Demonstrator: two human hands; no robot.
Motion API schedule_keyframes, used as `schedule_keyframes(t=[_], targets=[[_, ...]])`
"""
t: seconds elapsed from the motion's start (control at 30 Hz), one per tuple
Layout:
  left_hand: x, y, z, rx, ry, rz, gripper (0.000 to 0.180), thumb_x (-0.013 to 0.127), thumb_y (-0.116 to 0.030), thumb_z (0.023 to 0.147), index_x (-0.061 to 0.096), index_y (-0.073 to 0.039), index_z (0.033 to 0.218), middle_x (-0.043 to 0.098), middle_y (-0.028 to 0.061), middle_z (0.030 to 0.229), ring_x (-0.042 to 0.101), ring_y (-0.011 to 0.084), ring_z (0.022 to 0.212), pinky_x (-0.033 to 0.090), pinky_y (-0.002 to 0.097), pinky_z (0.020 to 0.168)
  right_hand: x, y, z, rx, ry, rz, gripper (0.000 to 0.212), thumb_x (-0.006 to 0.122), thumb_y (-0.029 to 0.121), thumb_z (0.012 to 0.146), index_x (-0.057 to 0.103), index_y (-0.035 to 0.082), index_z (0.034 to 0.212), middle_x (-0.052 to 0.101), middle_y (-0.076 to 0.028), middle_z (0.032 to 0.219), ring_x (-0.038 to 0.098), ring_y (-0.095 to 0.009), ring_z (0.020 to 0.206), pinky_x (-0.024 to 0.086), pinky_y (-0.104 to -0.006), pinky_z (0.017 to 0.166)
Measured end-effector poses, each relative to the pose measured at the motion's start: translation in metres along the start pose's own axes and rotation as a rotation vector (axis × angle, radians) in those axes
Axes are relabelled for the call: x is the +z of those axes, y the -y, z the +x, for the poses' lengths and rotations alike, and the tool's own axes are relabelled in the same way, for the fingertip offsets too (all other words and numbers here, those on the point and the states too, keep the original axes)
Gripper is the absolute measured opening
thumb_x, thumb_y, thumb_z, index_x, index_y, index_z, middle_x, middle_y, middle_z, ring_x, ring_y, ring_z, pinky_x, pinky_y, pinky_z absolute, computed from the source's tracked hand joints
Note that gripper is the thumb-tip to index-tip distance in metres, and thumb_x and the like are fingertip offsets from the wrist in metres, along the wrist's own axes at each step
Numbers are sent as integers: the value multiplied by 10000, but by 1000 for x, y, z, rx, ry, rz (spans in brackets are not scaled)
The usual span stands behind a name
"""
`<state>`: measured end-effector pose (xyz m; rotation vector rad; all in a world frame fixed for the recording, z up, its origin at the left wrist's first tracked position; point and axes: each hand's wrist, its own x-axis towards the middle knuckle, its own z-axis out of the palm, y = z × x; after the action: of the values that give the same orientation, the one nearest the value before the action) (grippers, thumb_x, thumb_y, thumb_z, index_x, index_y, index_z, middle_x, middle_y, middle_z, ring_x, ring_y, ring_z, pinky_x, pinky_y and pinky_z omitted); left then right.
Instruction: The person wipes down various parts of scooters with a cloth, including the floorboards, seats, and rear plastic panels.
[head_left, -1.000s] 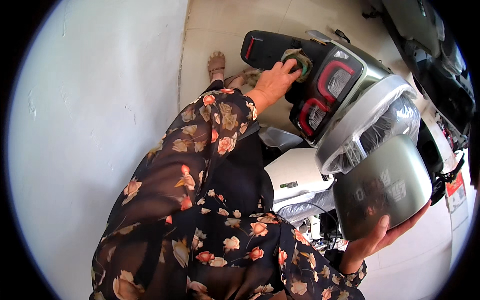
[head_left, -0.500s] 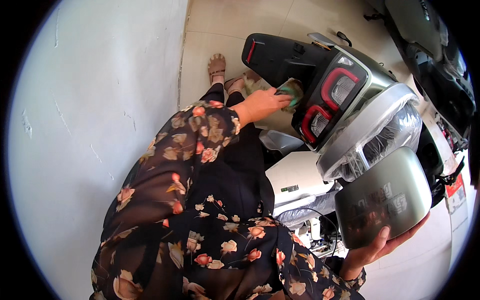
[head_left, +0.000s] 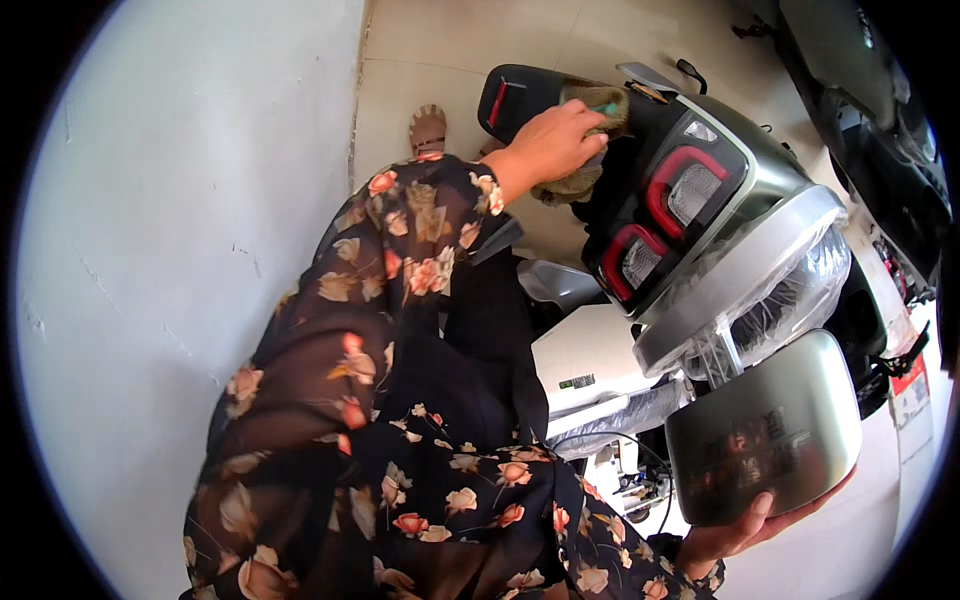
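Clutching a brown cloth (head_left: 612,100) against the black rear mudguard (head_left: 537,90), the left hand (head_left: 560,145) seems mid-wipe, remainder unclear; the right hand (head_left: 745,528) clasps a rounded metallic-green case (head_left: 765,430)

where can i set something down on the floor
Bare floor shows between the wall and black mudguard, by the shoe; another patch lies right of the right hand. It's crowded around the tail lights, white panel and silver panel.

Honestly can't read any actual wording here. There's a tiny dark-and-green label (head_left: 577,381) on the white panel (head_left: 590,345), plus faint blurry marks on the silvery-green cover (head_left: 720,450), maybe just reflections.
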<state>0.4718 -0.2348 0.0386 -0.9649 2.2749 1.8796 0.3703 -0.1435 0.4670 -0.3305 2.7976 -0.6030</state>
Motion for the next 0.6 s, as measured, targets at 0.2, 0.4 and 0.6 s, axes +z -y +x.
schedule_keyframes(t=[0.2, 0.4, 0.6], targets=[[-7, 51, -58, -250, 262, -197, 386, 488, -347, 1005, 595, 14, 1089, 603, 174, 867, 601, 287, 867, 468, 383, 787, -11, -6, -6, 6, 5, 16, 794, 557, 379, 860, 239, 67, 1518, 324, -196, 1501, 382, -356, 1343, 368, -486, 1076], [-2, 44, -62, -565, -40, -948, 396, 517, -363, 1014, 606, 4, 1134, 615, -15, 930, 508, 57, 849, 455, 265, 777, -10, -9, -16, 18, -10, 23, 748, 541, 372, 880, 268, 55, 1500, 347, -194, 1490, 404, -354, 1325, 377, -482, 1069], [-5, 33, -13, -611, 134, -893, 458, 487, -471, 1008, 650, -43, 1022, 610, -10, 897, 532, 85, 832, 457, 294, 748, -16, -12, -20, 25, -8, 41, 704, 526, 366, 900, 297, 42, 1482, 370, -191, 1478, 425, -352, 1308, 386, -477, 1062]])
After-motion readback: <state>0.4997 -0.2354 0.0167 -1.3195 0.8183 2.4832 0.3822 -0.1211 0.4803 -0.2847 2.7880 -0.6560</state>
